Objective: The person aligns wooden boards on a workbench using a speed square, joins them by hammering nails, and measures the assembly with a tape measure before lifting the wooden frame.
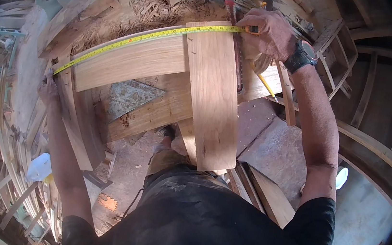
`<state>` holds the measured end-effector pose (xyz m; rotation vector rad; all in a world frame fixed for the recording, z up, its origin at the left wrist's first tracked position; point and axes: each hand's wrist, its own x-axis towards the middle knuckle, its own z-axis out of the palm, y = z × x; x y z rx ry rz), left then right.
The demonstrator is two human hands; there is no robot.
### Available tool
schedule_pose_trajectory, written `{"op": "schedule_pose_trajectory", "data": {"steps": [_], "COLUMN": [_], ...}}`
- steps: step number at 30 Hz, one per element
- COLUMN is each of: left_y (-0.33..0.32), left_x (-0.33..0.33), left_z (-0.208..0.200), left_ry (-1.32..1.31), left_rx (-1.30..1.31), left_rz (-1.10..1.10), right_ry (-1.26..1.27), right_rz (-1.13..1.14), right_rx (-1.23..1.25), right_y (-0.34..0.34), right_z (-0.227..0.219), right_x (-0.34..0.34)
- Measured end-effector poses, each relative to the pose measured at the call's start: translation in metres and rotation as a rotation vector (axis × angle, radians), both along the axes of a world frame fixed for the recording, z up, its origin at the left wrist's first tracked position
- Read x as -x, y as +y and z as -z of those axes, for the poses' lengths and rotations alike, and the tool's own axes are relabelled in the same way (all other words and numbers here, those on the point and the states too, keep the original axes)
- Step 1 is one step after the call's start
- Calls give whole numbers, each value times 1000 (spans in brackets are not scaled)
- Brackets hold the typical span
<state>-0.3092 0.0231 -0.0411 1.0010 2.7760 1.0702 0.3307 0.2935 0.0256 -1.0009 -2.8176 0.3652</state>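
Note:
A yellow tape measure point(147, 37) is stretched across a long pale wooden board point(130, 59). My left hand point(47, 88) pins the tape's end at the board's left end. My right hand point(266, 34), with a dark wristwatch, grips the tape's case at the right, just past a shorter plank point(213, 95) that lies crosswise over the long board. A yellow pencil point(265, 84) sticks out below my right hand; how it is held is hidden.
A metal triangular square point(128, 98) lies under the boards. Wood shavings point(141, 10) cover the bench top behind. Timber offcuts point(265, 193) lean at lower right, wooden frames point(343, 57) stand at right, slats point(19, 184) pile at left, beside a white plastic container point(40, 167).

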Motion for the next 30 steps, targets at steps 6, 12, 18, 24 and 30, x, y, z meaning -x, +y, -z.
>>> {"op": "schedule_pose_trajectory", "data": {"steps": [6, 12, 18, 24, 30], "left_y": [-2, -2, -2, -4, 2], "left_x": [6, 1, -2, -3, -17], "left_z": [-2, 0, -6, -7, -10], "left_ry": [25, -19, -47, -42, -90], "left_rx": [58, -9, 39, -19, -103], "left_rz": [-37, 4, -4, 17, 55], "right_ry": [15, 69, 120, 135, 132], "right_rz": [12, -28, -66, -75, -49], "right_rx": [3, 5, -22, -45, -41], "right_y": [0, -2, -1, -2, -4], "right_z": [3, -1, -1, 0, 0], "right_x": [0, 0, -1, 0, -2]}}
